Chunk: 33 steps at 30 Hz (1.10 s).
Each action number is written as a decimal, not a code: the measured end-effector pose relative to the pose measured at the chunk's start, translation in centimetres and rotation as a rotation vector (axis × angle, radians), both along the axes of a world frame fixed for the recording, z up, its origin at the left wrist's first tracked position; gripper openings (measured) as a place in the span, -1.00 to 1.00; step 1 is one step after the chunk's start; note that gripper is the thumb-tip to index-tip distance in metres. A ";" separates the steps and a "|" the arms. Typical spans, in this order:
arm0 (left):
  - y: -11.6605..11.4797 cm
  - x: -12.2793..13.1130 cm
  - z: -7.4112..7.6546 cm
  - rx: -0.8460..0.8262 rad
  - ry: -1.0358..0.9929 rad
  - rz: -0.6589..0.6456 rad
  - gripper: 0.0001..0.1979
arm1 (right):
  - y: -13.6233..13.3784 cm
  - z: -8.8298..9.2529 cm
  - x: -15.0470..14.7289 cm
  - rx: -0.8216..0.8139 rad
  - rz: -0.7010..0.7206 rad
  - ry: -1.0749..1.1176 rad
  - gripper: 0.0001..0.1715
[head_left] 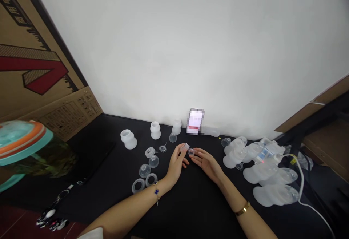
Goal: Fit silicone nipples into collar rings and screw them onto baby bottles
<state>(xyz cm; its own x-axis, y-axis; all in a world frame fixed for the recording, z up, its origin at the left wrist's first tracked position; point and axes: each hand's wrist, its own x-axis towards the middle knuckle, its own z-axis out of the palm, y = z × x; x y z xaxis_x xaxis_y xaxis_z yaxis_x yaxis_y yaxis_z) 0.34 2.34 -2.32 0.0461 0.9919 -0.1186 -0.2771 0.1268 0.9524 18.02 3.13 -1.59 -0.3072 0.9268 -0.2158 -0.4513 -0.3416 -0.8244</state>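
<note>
Between thumb and fingers, my left hand (176,166) pinches a small translucent plastic piece (185,147). Just beside it, my right hand (207,162) holds a small clear round cup-shaped part (191,152) at its fingertips. The two parts are close together; whether they touch I cannot tell. Left of my hands lie clear domes (144,170), translucent rings (138,185), a white ring-shaped part (149,152) and a small round part with a thin stem (163,148). Behind these stand white, waisted bottle bodies (155,130), with another clear dome (172,137) near one.
Several capped bottles (275,195) lie at the right, around a white device (268,150) and cable (301,184). A lit phone (195,121) leans on the wall. At the left are a lidded jar (40,155), a beaded strap (51,215) and a cardboard box (62,111).
</note>
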 end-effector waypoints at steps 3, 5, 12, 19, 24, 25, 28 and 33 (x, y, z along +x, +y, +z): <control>-0.1 0.0 -0.2 0.037 0.007 0.004 -0.37 | 0.0 -0.1 0.0 -0.009 0.017 0.019 -0.64; -0.2 0.0 -0.1 0.063 0.020 -0.015 -0.38 | -0.1 -0.2 0.0 -0.021 0.036 0.036 -0.63; -0.4 0.0 0.1 0.083 0.093 -0.075 -0.44 | 0.0 -0.1 0.0 -0.046 0.109 0.104 -0.56; -0.3 0.1 -0.4 0.088 0.180 -0.096 -0.48 | 0.0 -0.2 0.2 -0.085 0.077 0.104 -0.55; -0.5 0.1 0.0 0.093 0.179 -0.121 -0.49 | 0.0 -0.3 0.3 -0.084 0.082 0.088 -0.57; -0.5 0.1 0.1 0.092 0.176 -0.123 -0.49 | 0.1 -0.3 0.3 -0.083 0.078 0.089 -0.57; -0.5 0.0 0.2 0.092 0.172 -0.127 -0.49 | 0.1 -0.4 0.3 -0.077 0.056 0.079 -0.58; -0.5 0.0 -0.1 0.099 0.196 -0.132 -0.46 | 0.1 -0.5 0.3 -0.086 0.040 0.082 -0.59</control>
